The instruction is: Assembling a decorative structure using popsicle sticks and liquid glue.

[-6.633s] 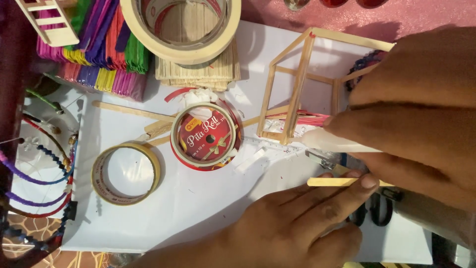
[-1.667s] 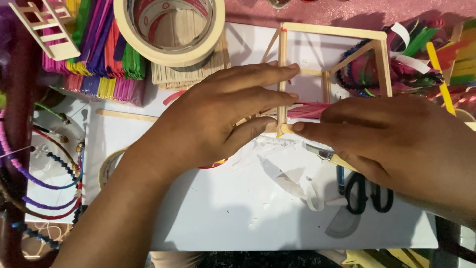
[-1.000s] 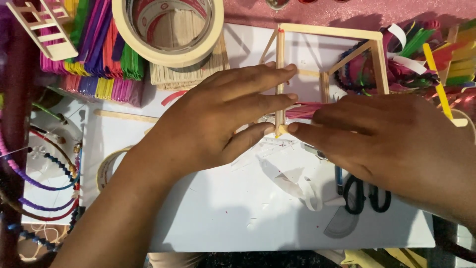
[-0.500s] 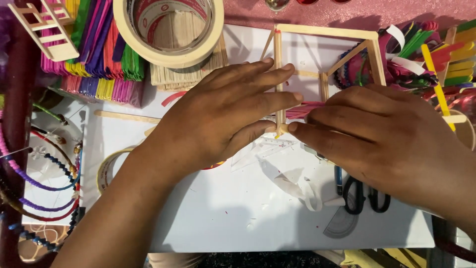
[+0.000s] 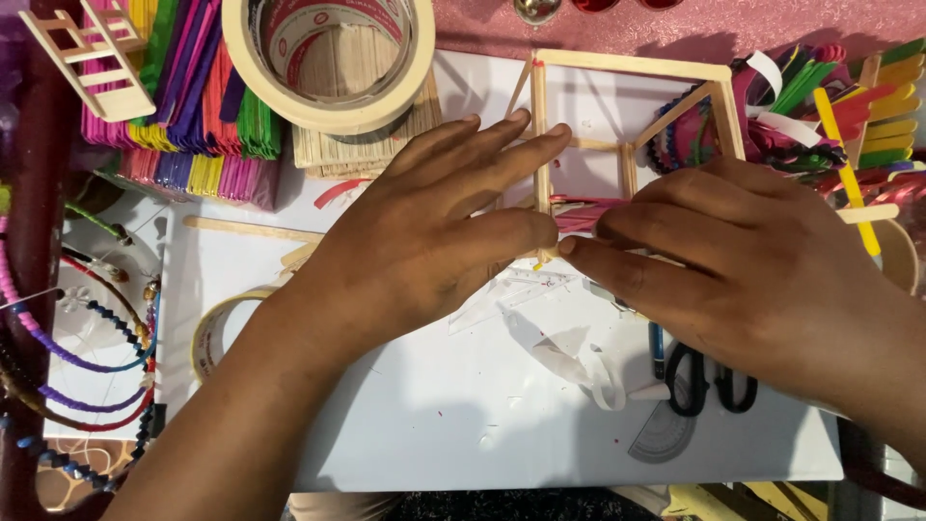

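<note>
A cube-shaped frame of plain wooden craft sticks (image 5: 632, 68) stands on the white sheet (image 5: 434, 425) at the upper middle. My left hand (image 5: 424, 236) lies flat over its near left corner, fingers stretched along the upright stick. My right hand (image 5: 733, 260) comes in from the right, its fingertips pinched at the frame's lower front corner, meeting my left thumb there. Whatever lies under the palms, including the round tin seen earlier, is hidden.
A big roll of masking tape (image 5: 328, 58) rests on plain sticks at the top. Coloured sticks (image 5: 193, 116) and a small wooden ladder (image 5: 92, 53) lie top left, more coloured sticks (image 5: 849, 106) top right. Black scissors (image 5: 709, 376), a smaller tape roll (image 5: 217, 333) and bead strings (image 5: 68, 357) lie around.
Since 6.6 s ago both hands moved up onto the frame, covering the round tin. In the last second the fingers barely shift; my right fingertips close in toward my left thumb.
</note>
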